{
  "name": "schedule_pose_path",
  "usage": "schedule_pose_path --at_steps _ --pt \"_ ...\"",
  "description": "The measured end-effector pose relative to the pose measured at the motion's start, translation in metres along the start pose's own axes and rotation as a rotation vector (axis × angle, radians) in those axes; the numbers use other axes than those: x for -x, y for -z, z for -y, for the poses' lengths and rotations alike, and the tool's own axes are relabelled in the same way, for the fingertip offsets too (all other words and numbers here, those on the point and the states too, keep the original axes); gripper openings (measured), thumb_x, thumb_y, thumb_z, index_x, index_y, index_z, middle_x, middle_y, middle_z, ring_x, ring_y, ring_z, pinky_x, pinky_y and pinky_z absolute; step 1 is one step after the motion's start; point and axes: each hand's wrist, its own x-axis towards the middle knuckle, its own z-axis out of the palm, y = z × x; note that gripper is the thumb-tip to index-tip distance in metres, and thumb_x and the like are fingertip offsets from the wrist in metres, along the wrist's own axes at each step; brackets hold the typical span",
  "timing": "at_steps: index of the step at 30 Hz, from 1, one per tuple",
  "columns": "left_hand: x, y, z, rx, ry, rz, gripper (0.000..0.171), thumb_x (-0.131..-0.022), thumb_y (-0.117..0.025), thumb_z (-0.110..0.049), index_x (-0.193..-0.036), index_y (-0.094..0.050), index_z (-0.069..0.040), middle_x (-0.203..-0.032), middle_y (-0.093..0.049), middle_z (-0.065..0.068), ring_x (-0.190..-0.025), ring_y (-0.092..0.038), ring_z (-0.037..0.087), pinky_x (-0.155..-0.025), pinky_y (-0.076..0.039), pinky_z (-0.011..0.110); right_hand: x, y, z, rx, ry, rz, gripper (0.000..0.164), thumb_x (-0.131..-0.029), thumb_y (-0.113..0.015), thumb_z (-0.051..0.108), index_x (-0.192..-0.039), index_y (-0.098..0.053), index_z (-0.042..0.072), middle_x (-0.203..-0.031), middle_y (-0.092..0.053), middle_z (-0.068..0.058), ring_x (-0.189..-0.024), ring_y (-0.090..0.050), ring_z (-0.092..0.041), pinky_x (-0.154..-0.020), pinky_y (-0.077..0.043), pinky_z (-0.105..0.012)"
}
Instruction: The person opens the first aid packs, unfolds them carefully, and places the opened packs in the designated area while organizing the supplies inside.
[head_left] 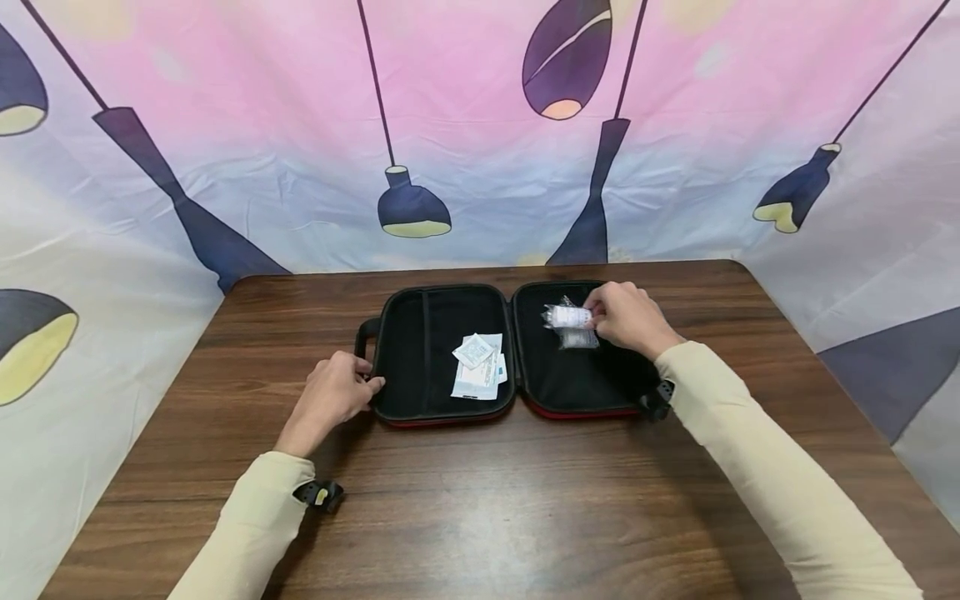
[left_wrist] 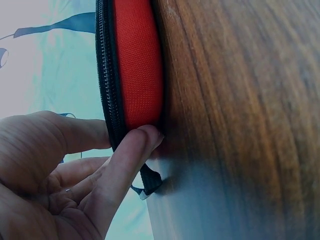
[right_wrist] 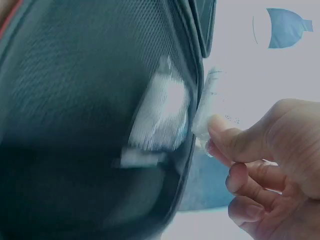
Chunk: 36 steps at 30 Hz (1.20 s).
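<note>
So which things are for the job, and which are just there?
Probably the job: zip case, gripped by the left hand; wrapped roll, held by the right hand; wrapped bundle and flat packets inside the case.

Just there: wooden table; lamp-print cloth; wrist devices.

red-and-black case [head_left: 401, 354], white roll [head_left: 567, 317], brown wood-grain table [head_left: 487, 500]

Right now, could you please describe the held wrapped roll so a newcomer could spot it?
On the wooden table lies an open black case. Over its right half, the right grip pinches the white roll; the packet below lies unheld.
</note>
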Motion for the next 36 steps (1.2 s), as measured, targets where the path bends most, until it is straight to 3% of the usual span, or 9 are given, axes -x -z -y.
schedule_pose_path --at_steps 9,17,20,30,36 --pt "0.000 0.000 0.000 0.002 -0.004 0.001 0.042 -0.100 -0.065 -0.016 -0.130 -0.060 0.013 -0.081 -0.070 0.010 -0.067 -0.073 0.019 -0.058 -0.054 0.032 0.032 0.022 -0.034 0.069 -0.043 0.033 0.024 -0.087 -0.057 -0.005 -0.101 -0.076 -0.001 -0.085 -0.075 -0.003 -0.075 -0.069 -0.021 -0.060 -0.049 -0.039" --pt "0.000 0.000 0.000 -0.002 -0.002 0.005 0.042 -0.099 -0.066 -0.016 -0.130 -0.060 0.012 -0.083 -0.071 0.010 -0.067 -0.072 0.018 -0.057 -0.054 0.033 0.050 0.025 -0.054 0.094 -0.060 0.058 0.022 -0.083 -0.058 -0.008 -0.096 -0.075 -0.002 -0.080 -0.073 -0.001 -0.072 -0.068 -0.018 -0.062 -0.053 -0.041" --pt "0.000 0.000 0.000 -0.009 -0.004 0.003 0.042 -0.099 -0.066 -0.016 -0.130 -0.060 0.012 -0.083 -0.071 0.010 -0.066 -0.072 0.017 -0.059 -0.055 0.033 0.053 0.023 -0.056 0.103 -0.049 0.063 0.024 -0.083 -0.056 -0.008 -0.096 -0.076 -0.003 -0.080 -0.074 -0.001 -0.072 -0.068 -0.018 -0.059 -0.052 -0.040" --pt "0.000 0.000 0.001 -0.002 -0.009 0.002 0.041 -0.100 -0.066 -0.015 -0.129 -0.061 0.012 -0.081 -0.070 0.010 -0.067 -0.073 0.018 -0.058 -0.055 0.033 0.054 0.012 -0.046 0.194 0.024 0.078 0.010 -0.085 -0.071 -0.003 -0.091 -0.076 0.002 -0.083 -0.071 -0.007 -0.064 -0.061 -0.020 -0.056 -0.051 -0.040" --pt "0.001 0.000 0.001 -0.004 -0.006 0.000 0.042 -0.100 -0.066 -0.016 -0.130 -0.060 0.013 -0.081 -0.070 0.010 -0.067 -0.073 0.019 -0.058 -0.055 0.032 0.055 0.001 -0.047 0.137 0.014 0.076 0.009 -0.085 -0.074 -0.001 -0.092 -0.077 0.003 -0.083 -0.072 -0.006 -0.062 -0.058 -0.017 -0.054 -0.048 -0.036"
